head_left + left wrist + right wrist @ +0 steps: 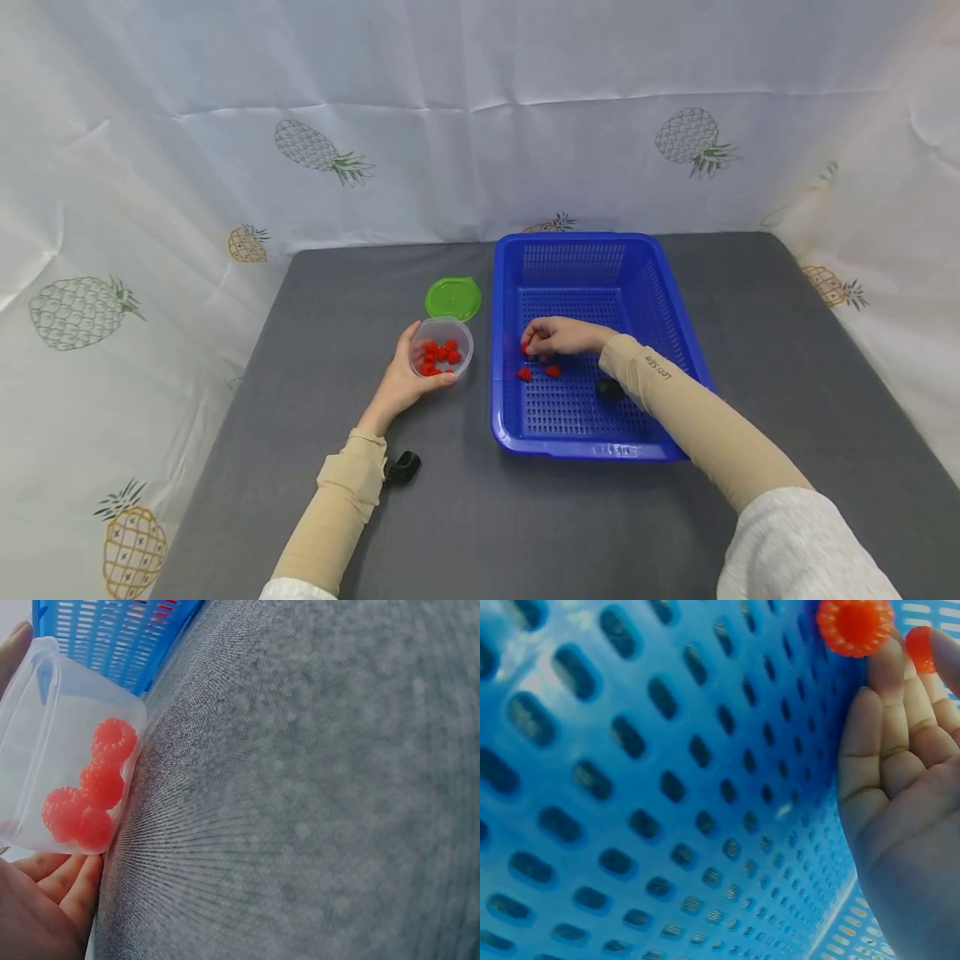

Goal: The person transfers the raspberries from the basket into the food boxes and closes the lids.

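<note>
My left hand (400, 382) grips a small clear plastic tub (467, 357), its thumb and fingers on either side. Several red raspberries (103, 782) lie at the bottom of the tub, which stands on the table. My right hand (562, 336) reaches down inside a blue perforated basket (592, 451). A raspberry (920, 649) is pinched between the thumb and fingers of that hand. On the basket floor, two loose raspberries (552, 370) lie just below the hand in the head view. One raspberry (855, 627) shows close to the fingertips in the right wrist view.
A green lid (453, 298) lies on the grey tabletop (465, 517) behind the tub. The black object (610, 389) in the basket sits under the right wrist. Near the left wrist is a black strapped device (405, 468). White pineapple-print cloth (480, 183) hangs behind.
</note>
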A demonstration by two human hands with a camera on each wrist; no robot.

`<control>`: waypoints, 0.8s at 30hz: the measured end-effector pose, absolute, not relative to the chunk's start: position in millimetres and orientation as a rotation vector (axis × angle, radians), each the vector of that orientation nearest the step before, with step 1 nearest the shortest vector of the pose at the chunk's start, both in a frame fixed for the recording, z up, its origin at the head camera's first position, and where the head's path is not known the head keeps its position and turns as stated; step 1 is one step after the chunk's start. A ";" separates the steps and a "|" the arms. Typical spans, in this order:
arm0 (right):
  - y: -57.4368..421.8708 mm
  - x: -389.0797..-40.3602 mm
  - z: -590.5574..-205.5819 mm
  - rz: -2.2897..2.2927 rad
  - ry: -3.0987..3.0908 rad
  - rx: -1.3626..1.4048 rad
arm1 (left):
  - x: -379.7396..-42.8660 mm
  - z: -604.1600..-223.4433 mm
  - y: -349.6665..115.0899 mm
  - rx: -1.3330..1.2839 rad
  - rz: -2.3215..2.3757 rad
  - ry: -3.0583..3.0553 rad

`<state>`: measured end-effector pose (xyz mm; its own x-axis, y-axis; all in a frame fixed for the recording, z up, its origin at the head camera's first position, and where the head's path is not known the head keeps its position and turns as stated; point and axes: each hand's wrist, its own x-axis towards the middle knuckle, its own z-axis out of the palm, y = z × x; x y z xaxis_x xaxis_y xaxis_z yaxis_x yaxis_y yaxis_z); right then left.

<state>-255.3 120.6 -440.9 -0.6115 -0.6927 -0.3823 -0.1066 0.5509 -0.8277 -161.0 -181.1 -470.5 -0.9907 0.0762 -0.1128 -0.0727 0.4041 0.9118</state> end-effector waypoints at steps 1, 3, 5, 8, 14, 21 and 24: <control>120.6 -254.9 -439.2 -1.034 2.070 -0.643 | -160.9 -470.3 -181.0 0.004 1.644 2.516; 120.6 -254.5 -436.6 -1.031 2.080 -0.647 | -160.8 -470.0 -180.8 0.009 1.645 2.516; 120.7 -254.3 -433.7 -1.029 2.098 -0.648 | -160.8 -470.1 -180.4 0.009 1.652 2.516; 120.6 -254.6 -429.5 -1.034 2.128 -0.655 | -161.1 -470.5 -180.2 0.017 1.651 2.520; 120.1 -255.4 -421.9 -1.073 2.156 -0.655 | -157.0 -460.6 -178.0 0.026 1.645 2.507; 122.7 -255.2 -415.5 -1.126 2.155 -0.673 | -160.5 -470.0 -180.8 0.023 1.655 2.503; 123.9 -254.9 -415.2 -1.152 2.150 -0.679 | -159.8 -471.6 -180.8 0.018 1.652 2.521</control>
